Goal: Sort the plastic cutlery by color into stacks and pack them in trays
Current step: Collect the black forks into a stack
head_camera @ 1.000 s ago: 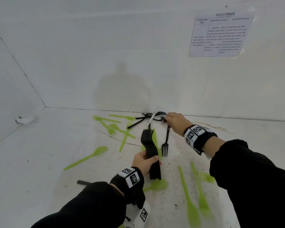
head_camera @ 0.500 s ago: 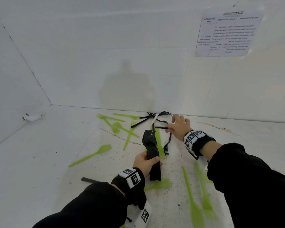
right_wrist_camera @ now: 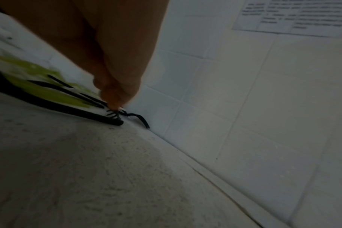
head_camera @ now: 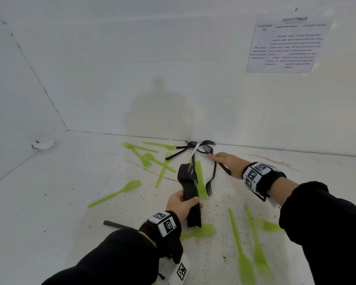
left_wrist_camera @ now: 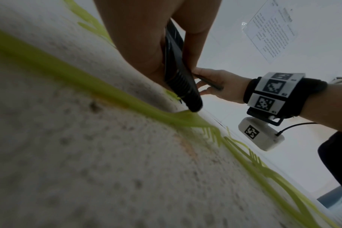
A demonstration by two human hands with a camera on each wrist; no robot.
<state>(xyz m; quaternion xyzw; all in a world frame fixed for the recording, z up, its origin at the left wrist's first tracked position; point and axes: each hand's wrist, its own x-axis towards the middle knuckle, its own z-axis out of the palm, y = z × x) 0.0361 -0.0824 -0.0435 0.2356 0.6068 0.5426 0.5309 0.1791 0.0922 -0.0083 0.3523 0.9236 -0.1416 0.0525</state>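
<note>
Left hand (head_camera: pixel 181 204) grips the black stack (head_camera: pixel 188 186) upright to receive more; right hand (head_camera: pixel 227 163), fingers extended but clasping one fork (head_camera: pixel 219 161), reaches the twelve-o'clock black forks (head_camera: pixel 195 148).

The near end of a black handle (head_camera: pixel 115 224) is hidden under the left sleeve (head_camera: pixel 111 256). The near green forks (head_camera: pixel 245 262) are blurred. The wall sheet (head_camera: pixel 286 45) is too small to read.

You hold a black fork stack (head_camera: pixel 188 188); lime-green cutlery (head_camera: pixel 119 193) lies around it on your speckled white floor (head_camera: pixel 49 212).
</note>
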